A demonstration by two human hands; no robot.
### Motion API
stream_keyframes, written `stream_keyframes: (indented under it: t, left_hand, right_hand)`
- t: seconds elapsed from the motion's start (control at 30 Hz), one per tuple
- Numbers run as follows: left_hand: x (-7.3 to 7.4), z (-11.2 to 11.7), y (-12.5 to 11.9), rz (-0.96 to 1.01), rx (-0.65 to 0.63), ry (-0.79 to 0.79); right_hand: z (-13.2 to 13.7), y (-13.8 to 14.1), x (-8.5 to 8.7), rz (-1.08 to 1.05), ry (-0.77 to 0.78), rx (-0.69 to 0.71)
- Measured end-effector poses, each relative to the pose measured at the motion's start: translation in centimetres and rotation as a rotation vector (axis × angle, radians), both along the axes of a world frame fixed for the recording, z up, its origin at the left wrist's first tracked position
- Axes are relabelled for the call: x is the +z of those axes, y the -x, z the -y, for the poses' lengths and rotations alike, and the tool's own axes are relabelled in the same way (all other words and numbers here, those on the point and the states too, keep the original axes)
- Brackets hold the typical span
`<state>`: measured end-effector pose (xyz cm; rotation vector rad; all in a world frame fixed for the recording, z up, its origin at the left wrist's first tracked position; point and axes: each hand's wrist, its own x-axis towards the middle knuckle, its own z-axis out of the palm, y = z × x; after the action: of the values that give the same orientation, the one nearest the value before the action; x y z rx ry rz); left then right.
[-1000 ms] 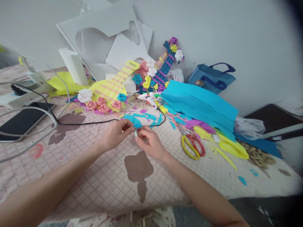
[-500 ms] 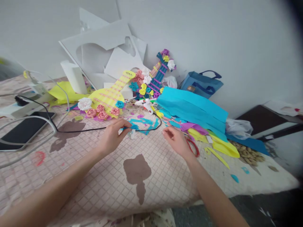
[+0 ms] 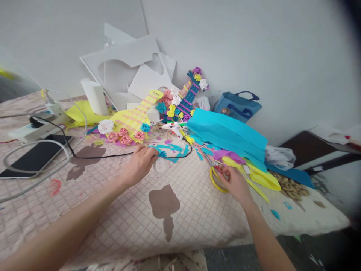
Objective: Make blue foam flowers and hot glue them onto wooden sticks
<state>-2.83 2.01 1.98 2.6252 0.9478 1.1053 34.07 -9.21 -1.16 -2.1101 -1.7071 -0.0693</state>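
My left hand is closed in a pinch on a strip of blue paper, with a small roll of clear tape hanging just below the fingers. My right hand lies on the scissors with yellow and red handles, its fingers curled into the handles. Blue paper scraps lie just beyond the left hand. A white glue gun rests behind them, its black cord running left across the cloth.
A yellow paper guitar with paper flowers and a blue one lean near white foam boards. Blue crepe sheets, yellow paper, a blue bag, peanuts, a phone and a power strip surround the quilted table.
My right hand left the blue strip and swung right onto the scissors. The left hand kept its pinch on the strip, and the tape roll now dangles below it.
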Motion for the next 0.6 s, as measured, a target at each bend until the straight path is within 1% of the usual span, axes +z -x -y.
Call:
stream_keyframes:
  t: [0.07,0.17,0.37,0.47,0.6]
  left_hand:
    - [0.1,0.0,0.0,-0.029,-0.009,-0.038]
    - [0.1,-0.1,0.1,-0.056,-0.012,-0.085]
    - [0.1,0.0,0.4,-0.056,-0.022,-0.121]
    - [0.6,0.3,0.2,-0.027,-0.032,-0.112]
    - [1.3,0.4,0.0,0.091,-0.069,-0.011]
  right_hand:
    - [0.2,-0.6,-0.7,0.035,0.017,-0.043]
    - [0.4,-0.9,-1.1,0.047,0.098,-0.051]
    - [-0.1,-0.4,-0.5,0.084,0.176,-0.022]
    - [-0.3,-0.3,-0.3,0.098,0.189,-0.013]
    - [0.0,-0.4,0.0,0.110,0.173,-0.009]
